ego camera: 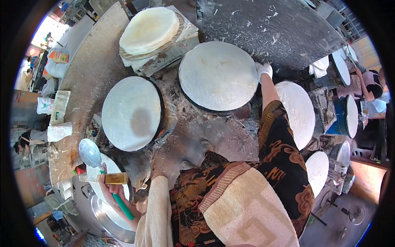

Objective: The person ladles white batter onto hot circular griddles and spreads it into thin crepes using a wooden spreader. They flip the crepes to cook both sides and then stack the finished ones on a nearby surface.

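Observation:
My left hand [108, 187] grips a ladle [89, 152] with a pale bowl and green handle, together with a flat tool with a wooden handle [116, 178]. Beneath them is a round white surface [106, 165], partly hidden. My right hand [264, 73], in a white glove, is at the right rim of a large round griddle [219, 77] coated in a thin white layer; its fingers are hard to make out. Another white-coated griddle [132, 114], with a grey patch, stands to the left. Beyond them, a stack of thin round sheets [149, 29] lies on a block.
A long worn board [92, 58] curves along the left. At the top is a dark flecked panel [265, 24]. More white round surfaces [296, 114] line my right. A metal basin [98, 213] sits low left. Other people [372, 85] work at both edges.

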A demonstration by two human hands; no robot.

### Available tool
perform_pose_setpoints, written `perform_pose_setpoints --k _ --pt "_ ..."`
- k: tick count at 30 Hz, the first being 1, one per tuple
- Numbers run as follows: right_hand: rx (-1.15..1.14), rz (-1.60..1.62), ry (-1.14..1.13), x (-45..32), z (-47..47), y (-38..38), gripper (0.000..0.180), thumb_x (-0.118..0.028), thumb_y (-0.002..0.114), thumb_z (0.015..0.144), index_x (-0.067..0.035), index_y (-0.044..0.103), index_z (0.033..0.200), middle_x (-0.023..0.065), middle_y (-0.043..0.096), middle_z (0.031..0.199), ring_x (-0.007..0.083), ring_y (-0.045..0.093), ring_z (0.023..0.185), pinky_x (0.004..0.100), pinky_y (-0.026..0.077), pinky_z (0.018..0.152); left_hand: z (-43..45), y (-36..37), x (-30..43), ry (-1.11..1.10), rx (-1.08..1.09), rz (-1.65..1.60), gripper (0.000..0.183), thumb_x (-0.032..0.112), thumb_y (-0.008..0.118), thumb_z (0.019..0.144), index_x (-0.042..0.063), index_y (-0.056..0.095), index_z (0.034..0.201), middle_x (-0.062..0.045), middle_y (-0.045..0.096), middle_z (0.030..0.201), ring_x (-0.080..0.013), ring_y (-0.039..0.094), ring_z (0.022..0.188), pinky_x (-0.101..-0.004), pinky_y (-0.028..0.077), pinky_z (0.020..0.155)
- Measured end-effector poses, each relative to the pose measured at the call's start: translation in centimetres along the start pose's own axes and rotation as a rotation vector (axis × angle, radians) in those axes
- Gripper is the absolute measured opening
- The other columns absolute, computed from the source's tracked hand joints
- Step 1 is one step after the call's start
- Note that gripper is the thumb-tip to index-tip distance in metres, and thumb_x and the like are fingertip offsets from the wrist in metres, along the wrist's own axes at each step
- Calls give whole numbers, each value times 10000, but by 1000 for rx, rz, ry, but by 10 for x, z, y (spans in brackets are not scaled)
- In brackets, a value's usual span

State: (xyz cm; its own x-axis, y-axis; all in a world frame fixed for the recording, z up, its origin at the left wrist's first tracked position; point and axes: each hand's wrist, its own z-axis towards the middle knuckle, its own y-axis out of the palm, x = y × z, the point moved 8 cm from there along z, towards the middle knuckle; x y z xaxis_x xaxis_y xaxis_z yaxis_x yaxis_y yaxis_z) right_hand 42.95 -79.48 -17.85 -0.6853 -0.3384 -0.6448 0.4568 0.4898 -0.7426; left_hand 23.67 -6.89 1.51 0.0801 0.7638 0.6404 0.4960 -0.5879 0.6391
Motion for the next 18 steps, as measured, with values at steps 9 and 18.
perform_pose_setpoints --k 9,18 --pt "-145 -82 -230 -13 32 20 528 -266 721 690 -91 591 1170 136 640 1065 251 606 974 335 454 845 18 10 -11 -21 24 -10 448 131 440 923 -72 347 1311 31 409 514 -31 337 351 -171 317 290" --pt "-157 41 -170 -8 26 23 407 -258 701 733 -70 639 1090 110 656 1001 188 615 845 309 466 777 31 9 -13 -57 -34 -12 95 103 483 908 33 507 848 40 411 526 -34 371 348 -167 308 285"
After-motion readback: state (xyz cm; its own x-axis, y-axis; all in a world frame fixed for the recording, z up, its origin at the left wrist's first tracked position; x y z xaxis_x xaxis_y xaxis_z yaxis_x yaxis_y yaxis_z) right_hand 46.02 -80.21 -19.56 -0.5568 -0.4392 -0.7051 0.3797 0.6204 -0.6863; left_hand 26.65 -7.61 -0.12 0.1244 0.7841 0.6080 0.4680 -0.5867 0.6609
